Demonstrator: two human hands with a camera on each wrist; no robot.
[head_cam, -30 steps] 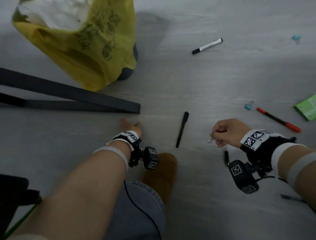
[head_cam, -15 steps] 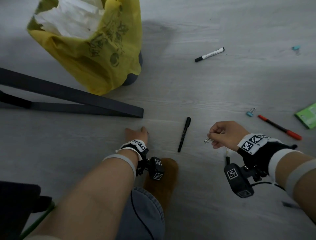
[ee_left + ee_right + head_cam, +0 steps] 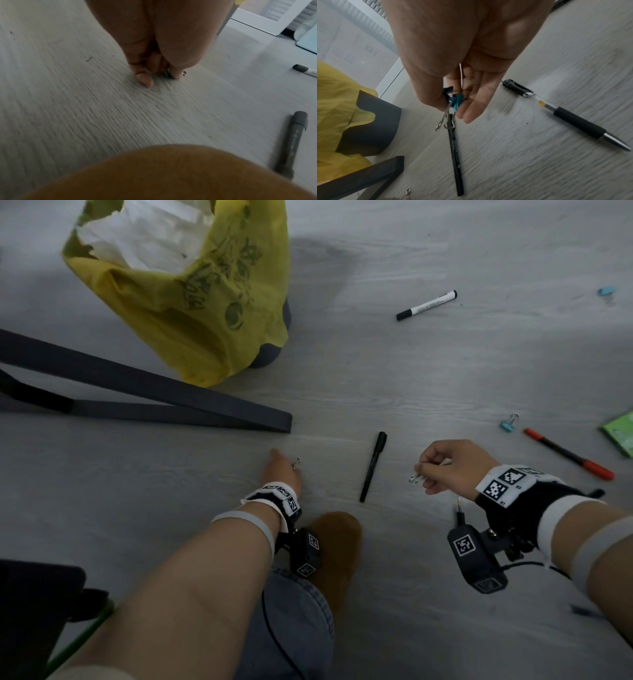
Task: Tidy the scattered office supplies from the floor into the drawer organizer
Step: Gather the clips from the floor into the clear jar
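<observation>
My left hand [image 3: 284, 467] reaches down to the grey floor and pinches a small teal binder clip [image 3: 167, 74]; its wire loop [image 3: 296, 463] sticks up beside my fingers. My right hand [image 3: 423, 474] hovers above the floor and holds blue binder clips [image 3: 456, 100] between thumb and fingers, with their wire handles [image 3: 416, 478] poking out. A black pen [image 3: 373, 465] lies between my two hands. Under my right hand lies a black clicker pen [image 3: 565, 112]. The drawer organizer is not in view.
Farther right lie a blue binder clip [image 3: 508, 423], a red pen [image 3: 568, 454] and a green pad [image 3: 620, 436]. A black-and-white marker [image 3: 426, 305] and a teal clip [image 3: 607, 291] lie farther off. A yellow-bagged bin [image 3: 191, 296] and a dark bar [image 3: 154, 392] stand at left.
My left hand has closed on a small clip on the floor, and its wire loop now shows. My right hand has stayed nearly in place with its clips.
</observation>
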